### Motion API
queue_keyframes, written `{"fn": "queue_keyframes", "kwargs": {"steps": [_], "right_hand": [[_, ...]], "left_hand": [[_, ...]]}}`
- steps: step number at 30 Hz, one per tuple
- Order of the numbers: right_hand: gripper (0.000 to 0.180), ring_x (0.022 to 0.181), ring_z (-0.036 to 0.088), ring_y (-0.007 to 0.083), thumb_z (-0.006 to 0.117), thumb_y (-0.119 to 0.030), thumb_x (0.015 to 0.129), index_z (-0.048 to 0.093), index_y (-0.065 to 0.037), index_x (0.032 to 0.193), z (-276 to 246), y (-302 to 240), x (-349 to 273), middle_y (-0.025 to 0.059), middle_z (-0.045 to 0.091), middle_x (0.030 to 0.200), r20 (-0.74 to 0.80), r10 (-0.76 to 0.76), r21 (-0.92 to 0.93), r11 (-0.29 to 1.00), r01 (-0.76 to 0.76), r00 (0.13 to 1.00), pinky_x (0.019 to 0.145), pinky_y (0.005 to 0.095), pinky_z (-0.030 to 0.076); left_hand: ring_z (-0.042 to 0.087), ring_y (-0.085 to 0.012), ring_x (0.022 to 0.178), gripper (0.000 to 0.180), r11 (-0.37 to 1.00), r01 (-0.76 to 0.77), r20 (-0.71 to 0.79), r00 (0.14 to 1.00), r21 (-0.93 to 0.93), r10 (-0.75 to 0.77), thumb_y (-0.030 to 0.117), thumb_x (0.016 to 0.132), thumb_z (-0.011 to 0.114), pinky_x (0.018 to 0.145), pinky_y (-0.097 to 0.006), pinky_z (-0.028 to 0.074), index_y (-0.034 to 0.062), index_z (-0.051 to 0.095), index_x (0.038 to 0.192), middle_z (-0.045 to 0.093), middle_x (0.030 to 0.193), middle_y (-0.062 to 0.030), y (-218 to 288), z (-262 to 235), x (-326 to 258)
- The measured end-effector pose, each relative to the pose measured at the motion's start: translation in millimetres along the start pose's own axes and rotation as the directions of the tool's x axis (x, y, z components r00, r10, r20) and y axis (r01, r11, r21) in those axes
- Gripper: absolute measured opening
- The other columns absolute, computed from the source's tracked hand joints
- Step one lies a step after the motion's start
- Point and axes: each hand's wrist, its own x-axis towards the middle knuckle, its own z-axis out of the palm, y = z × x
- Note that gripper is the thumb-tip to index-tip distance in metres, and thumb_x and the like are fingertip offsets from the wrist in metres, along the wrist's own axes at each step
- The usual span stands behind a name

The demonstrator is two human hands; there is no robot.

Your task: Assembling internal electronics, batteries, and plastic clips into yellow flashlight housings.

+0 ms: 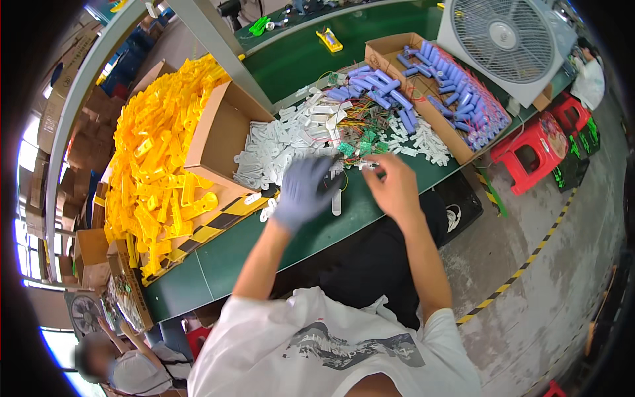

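Observation:
My left hand (pixel 303 192), in a grey glove, hovers over the near edge of a pile of white plastic pieces (pixel 264 153); motion smears its fingers. Bare, my right hand (pixel 395 188) is to its right with thumb and forefinger curled together. What sits between those fingertips is too small to make out. Just beyond them lie green circuit boards (pixel 366 143) and a tangle of thin red and yellow wires (pixel 357 114). One long white piece (pixel 337 202) rests on the green bench between my hands.
Yellow plastic parts (pixel 165 149) heap up at left beside a tilted cardboard box (pixel 218 135). Purple-wrapped cylindrical cells (pixel 380 86) lie at the back, more in a carton (pixel 456 147) at right. A box fan (pixel 503 36) stands behind; red stools (pixel 539 152) are on the floor.

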Motion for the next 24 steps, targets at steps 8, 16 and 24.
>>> {"fn": "queue_keyframes", "kwargs": {"steps": [8,16,24], "right_hand": [[0.027,0.086,0.064,0.0348,0.064,-0.019,0.078,0.064,-0.006,0.102,-14.4,43.6,115.1,0.0184,0.066,0.094,-0.027,-0.138,-0.494,0.863,0.106,0.990,0.078,0.0440,0.050],[0.037,0.093,0.063,0.0368,0.067,-0.020,0.075,0.061,-0.015,0.111,10.7,88.0,179.8,0.0171,0.066,0.100,0.220,0.048,-0.748,0.650,0.137,0.974,0.083,0.0467,0.051],[0.021,0.075,0.066,0.0306,0.066,-0.025,0.083,0.063,-0.012,0.100,-12.7,68.6,178.6,0.0128,0.069,0.082,-0.201,-0.320,-0.509,0.841,0.180,0.926,0.065,0.0392,0.050]], "left_hand": [[0.057,-0.0357,0.094,0.040,0.762,0.641,-0.331,0.741,0.090,-0.584,0.007,0.076,0.067,0.082,-0.041,0.047,0.0045,0.058,0.115,0.060,0.107,-0.0140,-45.4,-104.7,-228.0],[0.036,-0.0402,0.125,0.069,0.698,0.611,-0.323,0.791,0.372,-0.520,0.022,0.074,0.070,0.105,-0.048,0.031,0.0153,0.042,0.137,0.042,0.134,-0.0195,-139.8,-133.7,-214.3],[0.043,-0.0378,0.120,0.024,0.819,0.470,-0.158,0.883,0.330,-0.443,0.017,0.075,0.069,0.101,-0.046,0.036,0.0096,0.065,0.098,0.052,0.124,-0.0147,-175.8,-122.3,-206.5]]}}
